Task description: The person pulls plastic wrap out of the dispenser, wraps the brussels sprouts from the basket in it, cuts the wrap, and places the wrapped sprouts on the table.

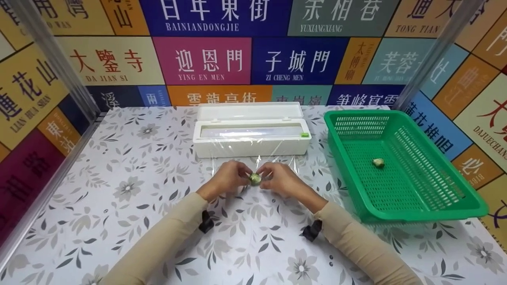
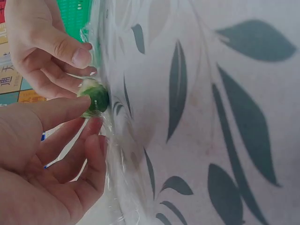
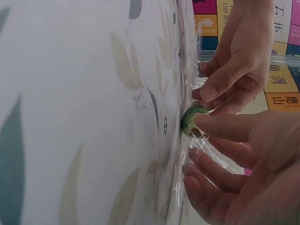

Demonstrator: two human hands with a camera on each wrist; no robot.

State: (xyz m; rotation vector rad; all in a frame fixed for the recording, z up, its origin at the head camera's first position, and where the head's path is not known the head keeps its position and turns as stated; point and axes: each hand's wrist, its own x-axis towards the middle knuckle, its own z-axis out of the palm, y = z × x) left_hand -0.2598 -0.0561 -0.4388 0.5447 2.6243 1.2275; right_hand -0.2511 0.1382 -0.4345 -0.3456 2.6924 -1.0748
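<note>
A small green Brussels sprout sits on the table in front of the white box, with clear cling film about it. My left hand holds it from the left, its thumb against the sprout's side. From the other side my right hand holds it too, with the thumb on the sprout and the other fingers bent around the film. The film stretches from the cling film dispenser, a white box with its lid raised, toward both hands. Fingers hide part of the sprout.
A green plastic basket stands on the right, with one pale sprout inside. A small green slider sits at the dispenser's right end. Flower-patterned cloth covers the table; sign-printed panels rise behind and at both sides.
</note>
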